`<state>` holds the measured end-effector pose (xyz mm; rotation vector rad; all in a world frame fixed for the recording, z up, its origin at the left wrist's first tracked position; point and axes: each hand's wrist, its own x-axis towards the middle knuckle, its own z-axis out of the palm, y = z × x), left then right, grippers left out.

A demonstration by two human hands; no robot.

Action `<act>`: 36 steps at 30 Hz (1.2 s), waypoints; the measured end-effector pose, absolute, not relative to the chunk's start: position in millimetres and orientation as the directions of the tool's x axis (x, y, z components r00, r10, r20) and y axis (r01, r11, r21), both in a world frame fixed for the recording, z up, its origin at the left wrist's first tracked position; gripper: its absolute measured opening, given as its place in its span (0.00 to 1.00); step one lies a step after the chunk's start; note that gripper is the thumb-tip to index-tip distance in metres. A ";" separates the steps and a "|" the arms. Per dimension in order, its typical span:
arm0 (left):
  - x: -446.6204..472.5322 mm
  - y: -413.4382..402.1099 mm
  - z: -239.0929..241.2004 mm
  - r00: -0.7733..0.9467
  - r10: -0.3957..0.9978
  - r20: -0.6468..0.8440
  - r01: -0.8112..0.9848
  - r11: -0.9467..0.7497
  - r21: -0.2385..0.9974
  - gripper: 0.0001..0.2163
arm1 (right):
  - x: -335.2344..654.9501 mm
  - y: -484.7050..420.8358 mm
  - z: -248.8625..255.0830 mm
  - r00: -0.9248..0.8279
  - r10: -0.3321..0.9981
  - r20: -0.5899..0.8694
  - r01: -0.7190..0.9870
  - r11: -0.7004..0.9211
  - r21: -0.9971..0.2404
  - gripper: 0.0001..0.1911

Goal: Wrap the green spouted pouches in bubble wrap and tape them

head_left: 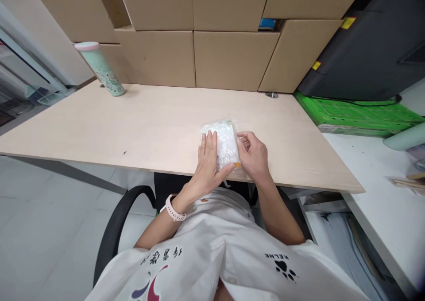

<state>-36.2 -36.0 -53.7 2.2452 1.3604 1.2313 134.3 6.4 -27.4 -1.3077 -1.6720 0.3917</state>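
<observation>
A small white packet in clear bubble wrap [226,144] lies near the front edge of the wooden desk, with a bit of orange at its lower right corner. My left hand [209,159] rests flat on its left part, fingers stretched out and thumb spread toward the orange spot. At the packet's right edge, my right hand [253,155] has its thumb and index finger pinched together, apparently on the wrap's edge. What exactly lies between those fingertips is partly hidden.
Cardboard boxes [235,57] are stacked along the back of the desk [149,124]. A mint tumbler [104,71] stands at the back left. To the right are a green crate [361,115], a dark case [361,48] and a white side table [375,172]. A chair armrest [113,221] is lower left.
</observation>
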 end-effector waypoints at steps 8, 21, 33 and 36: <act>-39.0 -26.1 -53.5 -0.180 0.847 0.500 0.377 -0.411 0.830 0.39 | 115.0 18.2 58.4 -0.063 0.798 0.599 0.582 0.517 -0.628 0.15; -35.4 -45.5 -21.5 -0.128 0.688 0.714 0.586 -0.528 0.614 0.17 | 132.0 32.7 119.6 -0.253 0.641 0.725 0.814 0.546 -0.200 0.17; -16.8 -21.8 -44.8 0.245 0.741 0.625 0.652 -0.603 0.459 0.15 | 190.1 1.2 73.5 0.127 0.700 0.703 0.748 0.397 -0.531 0.20; -22.6 -12.8 -48.1 0.163 0.750 0.640 0.647 -0.572 0.505 0.11 | 210.7 -0.7 49.4 0.217 0.601 0.769 0.773 0.376 -0.511 0.16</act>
